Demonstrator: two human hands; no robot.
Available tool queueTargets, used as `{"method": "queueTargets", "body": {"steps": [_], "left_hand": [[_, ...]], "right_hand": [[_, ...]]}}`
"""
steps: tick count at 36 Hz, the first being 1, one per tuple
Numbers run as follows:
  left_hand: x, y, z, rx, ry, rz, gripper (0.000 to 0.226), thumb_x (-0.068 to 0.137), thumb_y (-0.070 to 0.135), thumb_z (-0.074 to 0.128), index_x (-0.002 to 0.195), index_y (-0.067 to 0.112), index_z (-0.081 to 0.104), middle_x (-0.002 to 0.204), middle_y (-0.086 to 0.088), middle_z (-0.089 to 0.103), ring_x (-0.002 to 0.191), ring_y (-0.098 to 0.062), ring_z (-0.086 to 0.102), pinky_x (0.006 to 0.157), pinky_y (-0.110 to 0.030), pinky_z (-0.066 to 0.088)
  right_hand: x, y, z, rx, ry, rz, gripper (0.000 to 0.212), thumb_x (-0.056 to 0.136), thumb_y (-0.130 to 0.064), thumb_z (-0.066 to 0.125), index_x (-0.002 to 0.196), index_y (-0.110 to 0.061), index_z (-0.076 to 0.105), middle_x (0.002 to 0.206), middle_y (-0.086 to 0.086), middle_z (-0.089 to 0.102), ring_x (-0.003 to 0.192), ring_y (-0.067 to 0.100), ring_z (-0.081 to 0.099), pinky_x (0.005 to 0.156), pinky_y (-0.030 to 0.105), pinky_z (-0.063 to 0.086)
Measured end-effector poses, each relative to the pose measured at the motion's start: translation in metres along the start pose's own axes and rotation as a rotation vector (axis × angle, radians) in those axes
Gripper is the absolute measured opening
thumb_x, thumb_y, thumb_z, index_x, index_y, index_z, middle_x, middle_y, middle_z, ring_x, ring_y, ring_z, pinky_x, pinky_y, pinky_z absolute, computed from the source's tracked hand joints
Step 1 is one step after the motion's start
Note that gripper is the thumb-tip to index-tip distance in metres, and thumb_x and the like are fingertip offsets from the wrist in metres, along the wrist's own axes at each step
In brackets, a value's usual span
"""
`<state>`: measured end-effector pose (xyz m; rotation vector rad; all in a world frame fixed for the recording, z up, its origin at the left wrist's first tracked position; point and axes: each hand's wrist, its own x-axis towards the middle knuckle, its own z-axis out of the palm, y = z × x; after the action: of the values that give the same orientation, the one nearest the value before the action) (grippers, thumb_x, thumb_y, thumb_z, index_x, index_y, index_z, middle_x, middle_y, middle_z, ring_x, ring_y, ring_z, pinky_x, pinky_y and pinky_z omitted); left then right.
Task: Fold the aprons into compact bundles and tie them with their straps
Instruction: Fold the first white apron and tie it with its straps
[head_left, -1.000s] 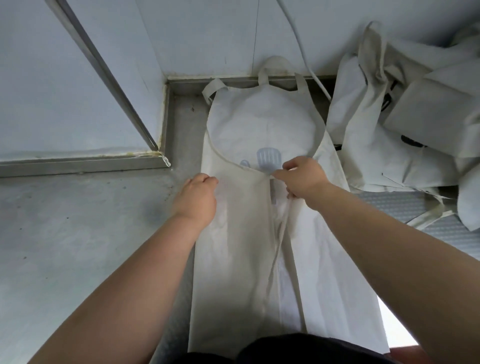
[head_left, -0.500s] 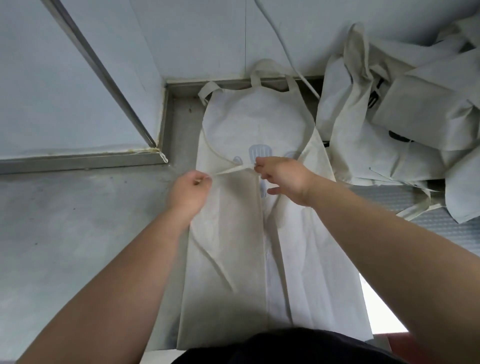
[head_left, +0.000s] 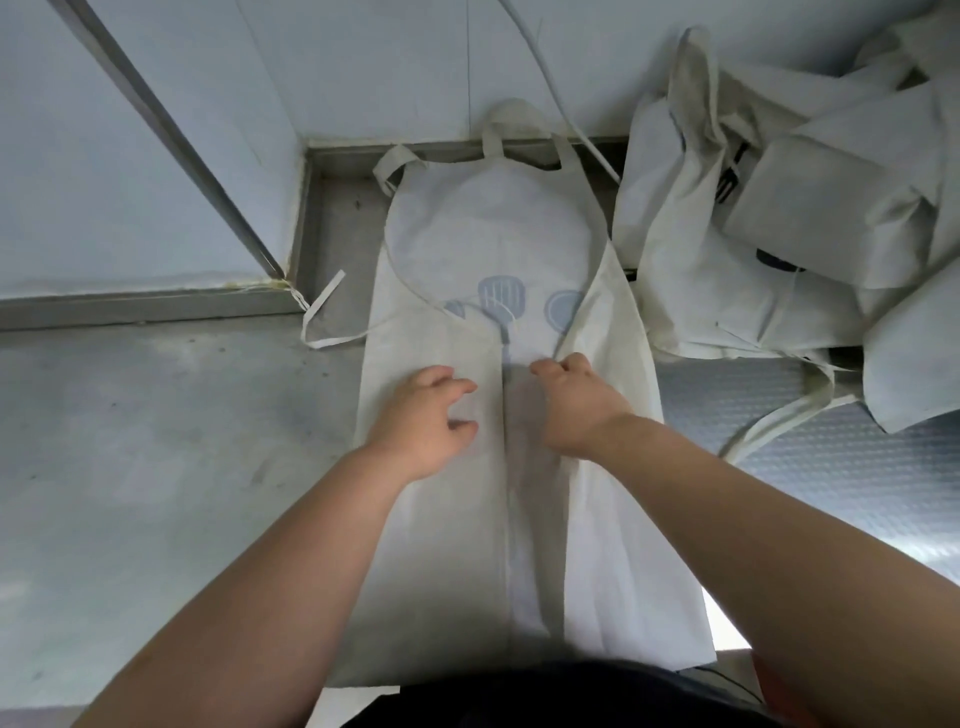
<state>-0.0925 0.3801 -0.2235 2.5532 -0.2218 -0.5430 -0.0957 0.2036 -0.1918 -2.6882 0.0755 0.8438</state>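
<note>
The right grip is seen first: the right hand (head_left: 576, 410) is curled knuckles-up, and the inner edge of the right-hand flap of the apron (head_left: 488, 228) is pinched under its fingertips. Beside it, across a narrow gap of cloth, the left hand (head_left: 423, 421) is laid on the left-hand flap with the fingers loosely bent and spread, so that grip is wide and nothing is enclosed. Both forearms are stretched forward from the bottom of the view, roughly parallel. One apron is spread flat on the grey tabletop (head_left: 156, 441), its long axis running straight away from the person: the hem is at the near edge, and the bib and neck loop (head_left: 511, 111) are pointed at the wall (head_left: 363, 62). Its two sides are folded inward and almost meet down the middle. A blue spatula print (head_left: 501, 299) is seen between the flaps, just beyond the hands. One waist strap (head_left: 324, 340) is trailed out to the left on the tabletop. To the right, close by, a heap of aprons (head_left: 779, 208) is piled against the wall; its number cannot be counted.
</note>
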Motion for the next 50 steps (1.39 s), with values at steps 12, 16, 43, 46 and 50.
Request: {"method": "queueTargets", "body": {"steps": [12,16,43,46,50], "left_hand": [[0.002,0.008,0.004,0.187,-0.077,-0.018,0.063,0.083,0.043,0.064,0.138,0.048,0.035,0.154,0.007,0.013,0.139,-0.022,0.011,0.111,-0.035,0.018],[0.003,0.007,0.003,0.168,-0.075,-0.014,0.062,0.081,0.043,0.065,0.135,0.050,0.038,0.152,0.007,0.014,0.138,-0.022,0.013,0.109,-0.034,0.018],[0.031,-0.001,-0.044,-0.571,0.738,-0.491,0.020,0.088,0.021,0.057,0.105,0.013,0.064,0.101,-0.010,0.065,0.097,-0.027,0.060,0.084,-0.033,0.046],[0.020,-0.010,-0.045,-0.259,0.814,-0.451,0.045,0.088,0.023,0.059,0.132,0.015,0.050,0.131,-0.014,0.049,0.121,-0.032,0.043,0.098,-0.035,0.035],[0.005,0.003,-0.026,-0.213,0.708,-0.222,0.041,0.086,0.010,0.058,0.127,0.009,0.056,0.127,-0.018,0.048,0.115,-0.033,0.048,0.102,-0.030,0.032]], "right_hand": [[0.015,0.019,-0.006,0.340,0.165,0.161,0.026,0.091,-0.014,0.050,0.116,-0.010,0.055,0.107,0.010,0.059,0.098,0.029,0.056,0.074,0.028,0.045],[0.022,0.010,-0.009,0.530,0.160,0.145,0.017,0.092,-0.018,0.042,0.081,-0.010,0.050,0.075,0.004,0.050,0.073,0.025,0.051,0.061,0.031,0.048],[0.023,0.011,-0.012,0.640,0.121,0.102,0.031,0.092,-0.045,0.051,0.080,-0.017,0.050,0.080,-0.001,0.051,0.069,0.016,0.050,0.058,0.024,0.040],[0.017,0.004,-0.010,0.762,0.058,0.063,0.057,0.084,-0.056,0.058,0.127,-0.020,0.050,0.120,-0.001,0.054,0.111,0.019,0.053,0.092,0.027,0.044],[0.006,0.009,-0.007,0.752,0.146,0.027,0.053,0.092,-0.040,0.054,0.139,-0.018,0.042,0.135,0.004,0.048,0.120,0.019,0.049,0.091,0.025,0.041]]}}
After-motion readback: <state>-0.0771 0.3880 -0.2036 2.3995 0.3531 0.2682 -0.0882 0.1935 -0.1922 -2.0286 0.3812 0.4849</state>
